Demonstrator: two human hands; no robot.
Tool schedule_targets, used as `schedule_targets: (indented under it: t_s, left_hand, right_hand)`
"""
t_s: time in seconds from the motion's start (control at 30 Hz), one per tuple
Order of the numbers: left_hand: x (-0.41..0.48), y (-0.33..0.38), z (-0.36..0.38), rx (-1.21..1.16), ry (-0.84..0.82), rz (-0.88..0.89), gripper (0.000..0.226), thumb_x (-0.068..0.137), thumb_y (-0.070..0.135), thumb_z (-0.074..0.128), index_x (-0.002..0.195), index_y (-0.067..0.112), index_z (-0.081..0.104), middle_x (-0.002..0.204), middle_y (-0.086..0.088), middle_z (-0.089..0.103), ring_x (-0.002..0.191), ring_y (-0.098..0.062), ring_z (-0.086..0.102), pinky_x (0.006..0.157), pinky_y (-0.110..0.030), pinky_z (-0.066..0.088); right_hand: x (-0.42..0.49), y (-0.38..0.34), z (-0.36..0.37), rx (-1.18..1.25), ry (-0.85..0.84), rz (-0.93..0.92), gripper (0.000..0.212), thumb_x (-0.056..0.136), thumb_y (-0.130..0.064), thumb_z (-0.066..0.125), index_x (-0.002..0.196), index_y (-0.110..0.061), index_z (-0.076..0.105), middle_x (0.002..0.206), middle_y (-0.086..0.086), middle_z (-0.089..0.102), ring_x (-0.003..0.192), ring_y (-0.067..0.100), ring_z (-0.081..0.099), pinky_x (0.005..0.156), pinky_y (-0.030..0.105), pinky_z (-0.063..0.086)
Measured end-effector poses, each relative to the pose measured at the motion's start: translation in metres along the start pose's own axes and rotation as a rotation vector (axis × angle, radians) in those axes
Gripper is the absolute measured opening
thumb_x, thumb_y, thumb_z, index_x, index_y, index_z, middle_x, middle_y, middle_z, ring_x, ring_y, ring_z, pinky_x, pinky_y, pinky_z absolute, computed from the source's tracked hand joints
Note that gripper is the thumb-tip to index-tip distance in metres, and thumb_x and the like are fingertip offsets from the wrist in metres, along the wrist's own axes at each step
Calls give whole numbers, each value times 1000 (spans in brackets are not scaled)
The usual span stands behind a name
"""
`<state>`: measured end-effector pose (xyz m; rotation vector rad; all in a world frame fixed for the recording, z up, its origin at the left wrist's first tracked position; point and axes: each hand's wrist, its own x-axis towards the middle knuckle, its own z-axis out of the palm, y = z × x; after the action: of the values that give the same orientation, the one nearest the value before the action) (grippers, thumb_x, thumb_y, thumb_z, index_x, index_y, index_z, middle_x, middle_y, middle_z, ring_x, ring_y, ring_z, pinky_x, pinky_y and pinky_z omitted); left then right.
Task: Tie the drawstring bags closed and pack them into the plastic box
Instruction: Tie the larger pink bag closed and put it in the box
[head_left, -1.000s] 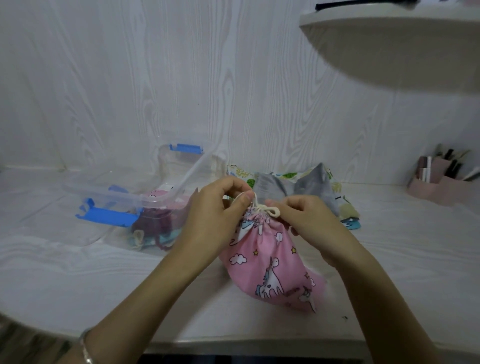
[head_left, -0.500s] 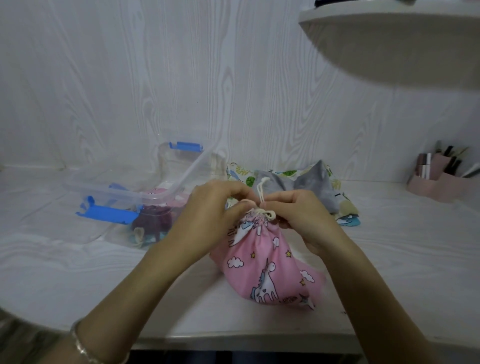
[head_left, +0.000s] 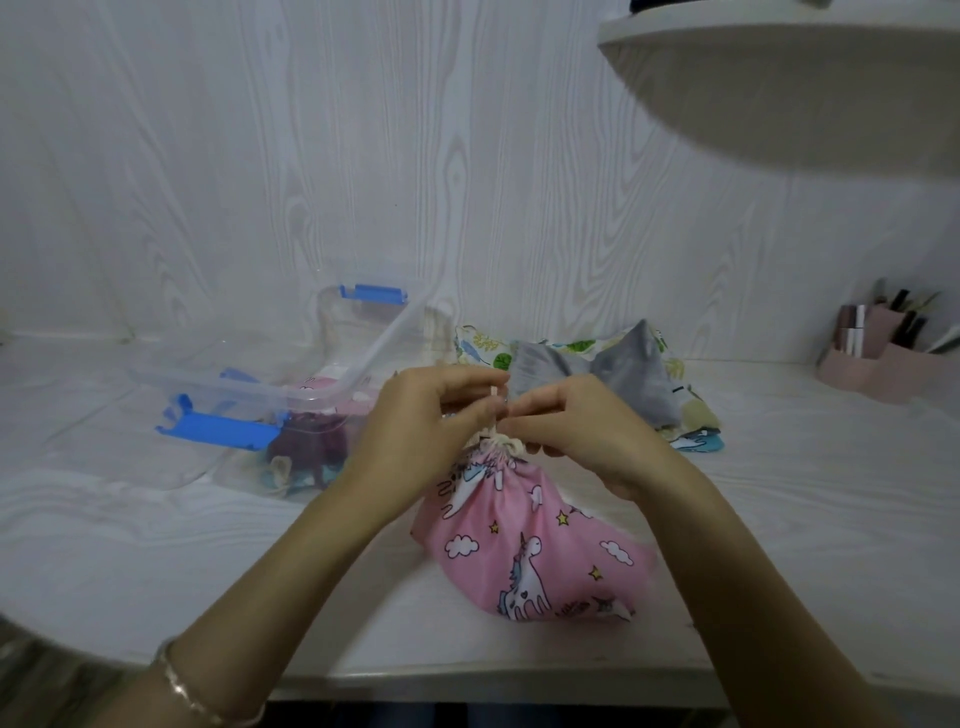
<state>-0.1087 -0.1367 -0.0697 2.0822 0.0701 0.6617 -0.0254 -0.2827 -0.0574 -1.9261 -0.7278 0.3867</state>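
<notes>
Head camera looks down at a white wooden desk (head_left: 156, 519). A pink cloth drawstring bag with unicorns and clouds (head_left: 524, 540) sits on the desk near the front edge. Its top is bunched up tight, and a cream cord (head_left: 501, 444) goes around the neck.

The left hand (head_left: 431, 415) and the right hand (head_left: 576, 431) meet just above the neck of the pink bag. Both hands have curled fingers, and each one pinches a bit of the cream cord. A silver bracelet (head_left: 192, 691) is on the left wrist.

Behind the left hand stands a clear plastic box with blue clips (head_left: 363, 361). A dark purple bag (head_left: 306, 447) and other soft cloth things lie inside it. Behind the right hand is a small pile of cloth bags with a grey bag (head_left: 613, 374) on top. Far to the right sits a pink holder with pens (head_left: 872, 364). A round white shelf (head_left: 779, 78) sticks out high on the right.
</notes>
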Motion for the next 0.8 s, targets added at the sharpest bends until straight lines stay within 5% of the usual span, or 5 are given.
schedule_targets:
  t_s: [0.13, 0.33, 0.5, 0.6, 0.8]
  left_hand:
    - [4, -7, -2, -165, -99, -47, 34, 78, 7, 74, 109, 21, 70, 97, 1, 75, 91, -9, 71, 85, -27, 57]
    - [6, -7, -2, -246, -74, -250, 21, 75, 12, 78, 89, 3, 66, 62, -7, 68, 51, -10, 60, 50, -18, 47]
    - [8, -3, -8, -186, -230, -293, 15, 76, 14, 77, 85, 3, 72, 57, 1, 66, 49, -4, 60, 48, -13, 45]
    - [9, -4, -8, -58, -205, -226, 14, 73, 23, 80, 83, 14, 76, 72, -9, 73, 75, -26, 72, 77, -40, 59]
    - [4, 3, -6, 301, -130, -18, 12, 82, 38, 70, 79, 27, 73, 64, 12, 61, 56, 2, 48, 54, -15, 36]
  right_hand:
    - [-4, 0, -2, 136, -29, -40, 14, 79, 2, 72, 91, -6, 76, 64, -6, 70, 58, -4, 61, 55, 8, 43]
    - [-6, 7, 4, 106, 110, -168, 20, 76, 1, 75, 92, -9, 69, 71, 3, 71, 70, 13, 65, 73, 27, 55]
    - [-11, 5, 11, -218, 206, -318, 20, 81, -4, 70, 95, -17, 75, 69, -8, 66, 60, -4, 56, 58, 11, 45]
    - [-12, 5, 12, -331, 234, -351, 19, 84, -8, 68, 96, -20, 77, 68, -10, 65, 61, -4, 54, 57, 10, 42]
    - [-10, 9, 10, -331, 261, -349, 13, 87, -20, 70, 97, -23, 78, 73, -5, 72, 67, 5, 64, 61, 18, 50]
